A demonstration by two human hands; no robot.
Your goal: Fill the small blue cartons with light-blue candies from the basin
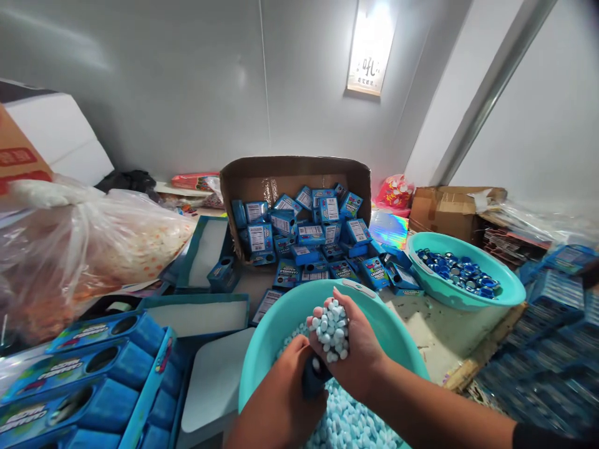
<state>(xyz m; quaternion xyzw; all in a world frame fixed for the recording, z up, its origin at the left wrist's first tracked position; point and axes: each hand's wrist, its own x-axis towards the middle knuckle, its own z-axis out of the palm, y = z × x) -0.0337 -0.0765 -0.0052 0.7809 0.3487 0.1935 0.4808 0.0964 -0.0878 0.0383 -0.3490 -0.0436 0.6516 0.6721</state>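
My right hand is cupped around a heap of small pale-blue candies, palm tilted toward my left hand. Gripped in my left hand is a small dark-blue box, mostly covered by the fingers, with its round opening right below the candy heap. Both hands are over a large turquoise basin, where many more of the same candies lie at the bottom. Behind the basin, a tipped cardboard carton spills small blue candy boxes toward me.
A second turquoise basin with shiny blue caps stands at the right. Blue boxes with round holes are lined up in a tray at the left front. A clear plastic bag bulges at the left. Stacked blue packs stand far right.
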